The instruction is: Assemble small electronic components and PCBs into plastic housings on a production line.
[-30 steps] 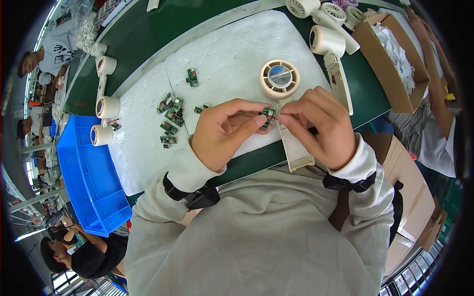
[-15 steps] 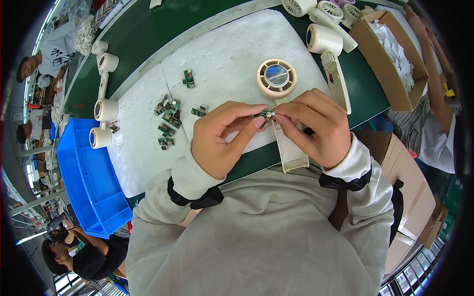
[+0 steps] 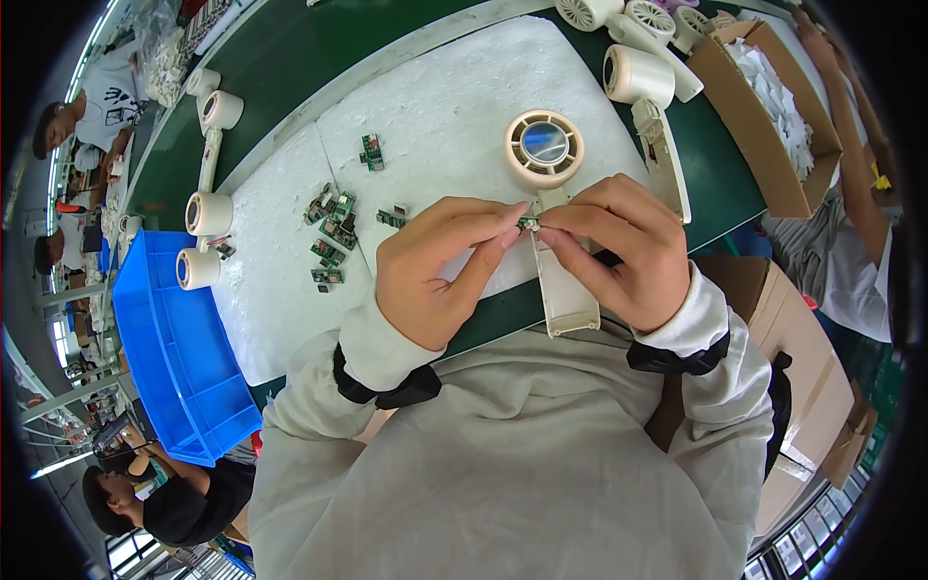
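Between the fingertips of both hands is a small green circuit board (image 3: pixel 527 223) with a white connector at its right end. My left hand (image 3: pixel 435 263) pinches the board between thumb and forefinger. My right hand (image 3: pixel 619 249) is closed in a pinch at the connector end; what exactly its fingertips grip is too small to make out. Just beneath the hands lies a cream hand-held fan (image 3: pixel 544 147), its round head farther away and its opened handle (image 3: pixel 567 295) pointing toward me. The fingers partly cover the handle's upper part.
Several loose circuit boards (image 3: pixel 334 224) lie on the white foam sheet (image 3: pixel 435 106) to the left. A blue bin (image 3: pixel 179 358) and more fan bodies (image 3: pixel 209 214) stand at the left edge. At the right are another fan (image 3: pixel 638 77) and a cardboard box (image 3: pixel 773 145) of white pieces.
The circuit board has turned between my fingertips and shows less of its face. My left fingertips have come slightly closer to the right ones.
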### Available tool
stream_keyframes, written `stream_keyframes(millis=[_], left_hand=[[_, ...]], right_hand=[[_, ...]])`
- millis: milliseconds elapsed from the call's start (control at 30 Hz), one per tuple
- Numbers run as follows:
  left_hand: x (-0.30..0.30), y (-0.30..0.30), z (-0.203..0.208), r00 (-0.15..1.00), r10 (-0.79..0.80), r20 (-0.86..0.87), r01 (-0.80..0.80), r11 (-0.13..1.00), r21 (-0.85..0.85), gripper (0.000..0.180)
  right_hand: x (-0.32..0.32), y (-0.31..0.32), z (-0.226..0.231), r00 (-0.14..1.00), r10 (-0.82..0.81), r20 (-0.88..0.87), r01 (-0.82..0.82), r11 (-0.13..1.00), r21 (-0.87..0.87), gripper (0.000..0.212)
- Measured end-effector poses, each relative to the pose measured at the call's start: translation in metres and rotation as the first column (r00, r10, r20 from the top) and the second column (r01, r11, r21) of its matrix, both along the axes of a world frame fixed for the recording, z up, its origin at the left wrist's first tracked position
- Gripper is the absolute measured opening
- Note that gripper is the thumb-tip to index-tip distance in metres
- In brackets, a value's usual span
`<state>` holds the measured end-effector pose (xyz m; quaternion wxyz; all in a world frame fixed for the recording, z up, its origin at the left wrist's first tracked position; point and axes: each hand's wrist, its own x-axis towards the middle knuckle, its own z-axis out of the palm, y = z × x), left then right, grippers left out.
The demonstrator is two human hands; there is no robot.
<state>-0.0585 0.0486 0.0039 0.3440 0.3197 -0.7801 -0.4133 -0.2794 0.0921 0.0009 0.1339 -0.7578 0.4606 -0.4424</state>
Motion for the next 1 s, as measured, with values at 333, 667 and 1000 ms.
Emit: stream_keyframes(millis=[333, 667, 1000], left_hand=[[-0.001, 0.001, -0.001, 0.998, 0.002, -0.069, 0.007, 0.991, 0.133, 0.028], [-0.003, 0.002, -0.004, 0.985, -0.031, -0.17, 0.077, 0.96, 0.27, 0.029], [-0.002, 0.002, 0.011, 0.998, -0.031, 0.059, 0.04, 0.985, -0.166, 0.028]], right_hand=[[-0.001, -0.001, -0.002, 0.999, 0.03, 0.023, -0.031, 0.998, 0.05, 0.014], [-0.002, 0.001, -0.002, 0.996, 0.049, 0.072, -0.057, 0.992, 0.116, 0.014], [-0.006, 0.004, 0.006, 0.998, 0.06, -0.012, -0.058, 0.991, 0.117, 0.015]])
